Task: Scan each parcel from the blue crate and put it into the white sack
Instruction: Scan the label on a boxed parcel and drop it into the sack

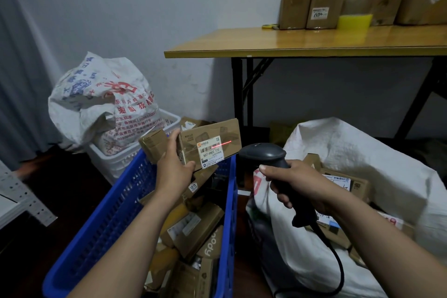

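Above the far end of the blue crate point(110, 213), the left hand point(173, 169) grips a flat cardboard parcel point(217, 132) by its left end, thumb at the lower edge and fingers reaching up the end. It holds the parcel clear of the pile with its white label point(210, 152) turned toward the camera. A red scan line point(222, 144) lies across the top of that label and runs onto the bare cardboard to its right. A smaller taped box point(152, 144) sits just behind the fingers; whether the hand holds it too cannot be told. The right hand point(298, 185) is wrapped round the handle of a dark handheld scanner point(263, 155), whose head is aimed at the parcel, and a black cable point(338, 265) loops down from the base of the grip. Under the left forearm the crate is heaped with brown parcels point(193, 230). Just right of the crate, under the right forearm, the white sack point(362, 150) stands open with several labelled boxes point(348, 184) already inside. Beyond the crate a white basket point(121, 162) carries a printed woven bag point(104, 99) against the wall. Farther right, a wooden surface point(302, 42) on black folding legs bears a row of opened cardboard cartons point(321, 0) and a yellow pad point(354, 21). A grey curtain point(19, 56) hangs at the left, with a perforated metal rack point(26, 203) below it.
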